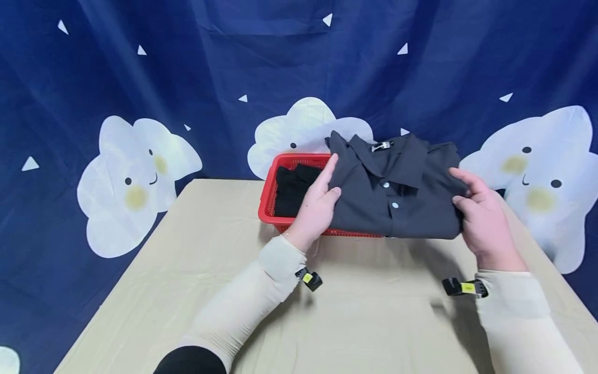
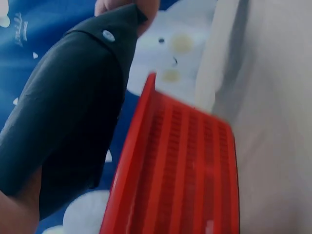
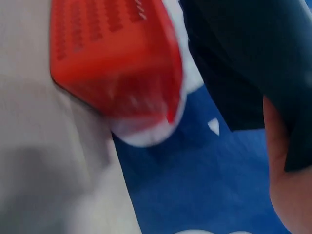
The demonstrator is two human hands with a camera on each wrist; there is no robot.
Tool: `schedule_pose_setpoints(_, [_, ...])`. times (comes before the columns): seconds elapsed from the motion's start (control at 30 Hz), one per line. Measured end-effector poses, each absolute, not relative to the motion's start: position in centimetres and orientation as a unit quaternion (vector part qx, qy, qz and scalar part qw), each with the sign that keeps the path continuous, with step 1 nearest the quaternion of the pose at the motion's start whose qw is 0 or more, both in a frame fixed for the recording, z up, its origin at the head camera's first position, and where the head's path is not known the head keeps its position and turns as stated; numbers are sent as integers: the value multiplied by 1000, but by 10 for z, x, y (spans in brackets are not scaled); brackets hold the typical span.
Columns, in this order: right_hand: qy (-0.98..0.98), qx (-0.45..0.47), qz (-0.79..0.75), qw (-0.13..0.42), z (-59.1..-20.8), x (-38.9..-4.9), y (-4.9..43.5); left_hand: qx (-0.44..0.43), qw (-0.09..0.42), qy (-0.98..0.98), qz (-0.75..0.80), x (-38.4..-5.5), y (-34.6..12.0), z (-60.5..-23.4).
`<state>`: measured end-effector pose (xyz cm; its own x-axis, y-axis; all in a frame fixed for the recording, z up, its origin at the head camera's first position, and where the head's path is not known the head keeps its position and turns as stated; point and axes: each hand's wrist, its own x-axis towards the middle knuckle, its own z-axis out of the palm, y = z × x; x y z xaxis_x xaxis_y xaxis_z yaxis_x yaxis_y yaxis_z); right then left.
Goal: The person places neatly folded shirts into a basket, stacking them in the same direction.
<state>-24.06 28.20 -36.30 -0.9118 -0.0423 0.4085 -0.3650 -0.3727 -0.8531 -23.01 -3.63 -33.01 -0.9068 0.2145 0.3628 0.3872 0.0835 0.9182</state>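
Note:
A folded dark grey collared shirt (image 1: 364,205) with pale buttons is held in the air between both hands, collar toward the back. My left hand (image 1: 316,203) grips its left edge, thumb on the front. On the opposite edge, my right hand (image 1: 486,215) holds the cloth between thumb and fingers. Beneath and behind the shirt stands a red plastic basket (image 1: 267,203), its right part hidden by the cloth. Folded black clothing (image 1: 288,193) lies inside the basket. Both wrist views show the shirt (image 2: 73,97) raised above the basket's rim.
The basket stands toward the back of a table with a beige cover (image 1: 187,259). Behind it hangs a dark blue curtain (image 1: 224,57) printed with white clouds and small triangles. Each wrist carries a small black camera on a strap.

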Motion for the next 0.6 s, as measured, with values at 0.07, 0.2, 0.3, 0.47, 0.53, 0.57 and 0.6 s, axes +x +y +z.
schedule_pose_setpoints(0.07, [-580,183,787,99,-361,-245,269,-196,71,-743,-636,-238,-50,-336])
schedule_pose_setpoints(0.2, [-637,175,743,105,-354,-254,247,-188,86,-761,-615,-254,-76,-347])
schedule_pose_setpoints(0.3, [-709,167,676,111,-349,-261,231,-188,96,-774,-597,-259,-94,-348])
schedule_pose_setpoints(0.47, [-811,151,550,127,-344,-273,211,-174,106,-796,-570,-268,-115,-349])
schedule_pose_setpoints(0.53, [-823,150,531,132,-343,-277,206,-172,111,-802,-562,-272,-122,-350])
schedule_pose_setpoints(0.57, [-827,149,525,133,-343,-280,203,-172,113,-803,-559,-274,-124,-350])
schedule_pose_setpoints(0.6, [-829,150,522,135,-342,-282,200,-174,114,-803,-559,-276,-127,-350])
